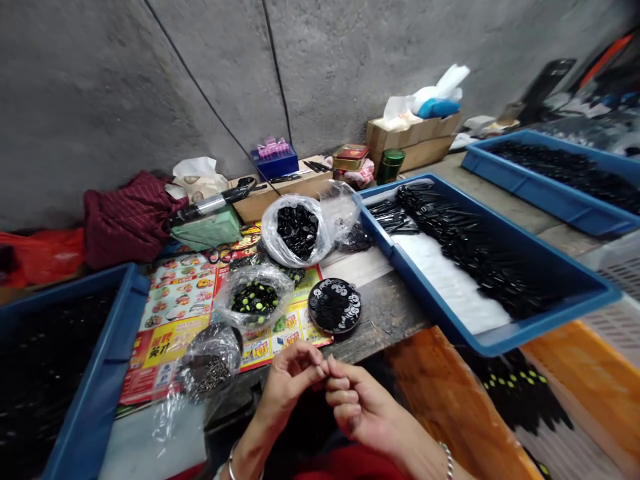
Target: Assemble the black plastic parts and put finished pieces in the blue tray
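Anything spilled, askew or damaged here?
Nothing stands out: black discs sit in a round dish, green-and-black pieces in a plastic bag. Anything between the left hand and right hand is too hidden to judge.

Both hands are brought together low in the middle of the view, and the fingertips are met or nearly so. The left hand (pixel 295 375) is curled, with its thumb (pixel 310 377) pointed toward the right hand (pixel 367 405). On the right hand, the fingers (pixel 343 397) are folded inward, and the thumb (pixel 346 370) is laid above them. The left wrist (pixel 260 420) is slanted up and rightward, the right wrist (pixel 419 445) up and leftward. What is pinched, if anything, cannot be made out.
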The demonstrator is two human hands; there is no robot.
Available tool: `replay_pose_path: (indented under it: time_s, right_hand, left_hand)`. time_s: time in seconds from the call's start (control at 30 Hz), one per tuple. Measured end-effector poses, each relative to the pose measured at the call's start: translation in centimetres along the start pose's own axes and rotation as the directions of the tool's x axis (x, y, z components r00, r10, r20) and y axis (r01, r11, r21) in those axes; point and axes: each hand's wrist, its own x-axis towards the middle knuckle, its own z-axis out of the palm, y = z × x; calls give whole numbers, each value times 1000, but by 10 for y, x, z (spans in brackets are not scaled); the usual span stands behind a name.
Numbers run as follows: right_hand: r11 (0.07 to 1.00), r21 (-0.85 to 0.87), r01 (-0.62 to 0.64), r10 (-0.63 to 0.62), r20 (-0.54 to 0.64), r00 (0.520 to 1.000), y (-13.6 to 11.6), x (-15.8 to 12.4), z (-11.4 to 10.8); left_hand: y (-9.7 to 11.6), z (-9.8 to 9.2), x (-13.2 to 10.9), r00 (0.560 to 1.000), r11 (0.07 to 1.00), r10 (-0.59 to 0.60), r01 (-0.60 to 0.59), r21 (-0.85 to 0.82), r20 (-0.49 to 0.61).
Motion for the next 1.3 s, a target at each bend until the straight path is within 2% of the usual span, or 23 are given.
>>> replay_pose_path:
  time_s: [0.1, 0.2, 0.3, 0.4, 0.47, 0.5, 0.53, 0.6, 0.63, 0.67, 0.73, 0.8, 0.9, 0.97, 1.07, 1.13, 1.23, 1.3]
  right_hand:
    - [1000, 22, -17, 17, 11, 1000, 2, 0, -1]
    - [999, 37, -21, 21, 7, 1000, 3, 0, 0]
    - [1000, 30, -7, 6, 9, 1000, 4, -1, 3]
    - [1000, 18, 15, -15, 17, 1000, 5, -1, 6]
    - [1000, 8, 28, -28, 5, 1000, 4, -1, 7]
    - [999, 0, 37, -37, -9, 999, 3, 0, 8]
    - [999, -11, 51, -51, -29, 998, 2, 0, 8]
    - [994, -58, 98, -102, -80, 992, 0, 1, 11]
    - [986, -97, 138, -148, -110, 983, -2, 0, 12]
    - [972, -148, 185, -206, -139, 969, -3, 0, 14]
    - [923, -272, 272, -327, -182, 927, -6, -2, 17]
    - [857, -396, 329, -424, -181, 888, -8, -4, 20]
    - [764, -533, 363, -477, -88, 874, -10, -7, 21]
    - [723, -592, 355, -438, 3, 899, -12, -8, 20]
    - [718, -618, 320, -347, 81, 934, -17, -10, 19]
    - [709, -617, 342, -380, 73, 922, -20, -11, 20]
    - [623, -667, 409, -505, 57, 861, -23, -11, 22]
    - [558, -727, 401, -498, 93, 862, -24, -10, 22]
  left_hand:
    - [-1, -1, 0, 975, 964, 213, -219, 150, 57]
    - [1, -1, -2, 896, 838, 419, -443, 318, 144]
    - [3, -3, -5, 819, 680, 513, -570, 461, 256]
    - [3, -7, -8, 746, 504, 572, -648, 572, 341]
    - [1, -6, -9, 720, 452, 599, -665, 594, 351]
    - [0, -4, -10, 729, 476, 601, -655, 587, 327]
    - [-1, -2, -10, 759, 539, 593, -622, 568, 268]
    - [-1, 5, -9, 862, 763, 505, -465, 448, 34]
    - [-1, 8, -8, 909, 877, 402, -349, 331, -106]
    - [0, 11, -7, 937, 956, 267, -227, 189, -225]
    - [3, 15, -5, 941, 997, -5, -19, -69, -338]
    - [8, 17, -4, 924, 974, -167, 100, -203, -345]
    - [12, 17, -4, 903, 949, -257, 169, -265, -344]
    - [12, 17, -4, 900, 944, -274, 184, -274, -339]
    - [12, 16, -4, 907, 941, -284, 200, -274, -312]
    - [12, 15, -4, 913, 939, -286, 208, -272, -289]
    - [12, 15, -3, 921, 941, -279, 207, -266, -270]
    - [12, 15, -3, 923, 943, -276, 207, -261, -267]
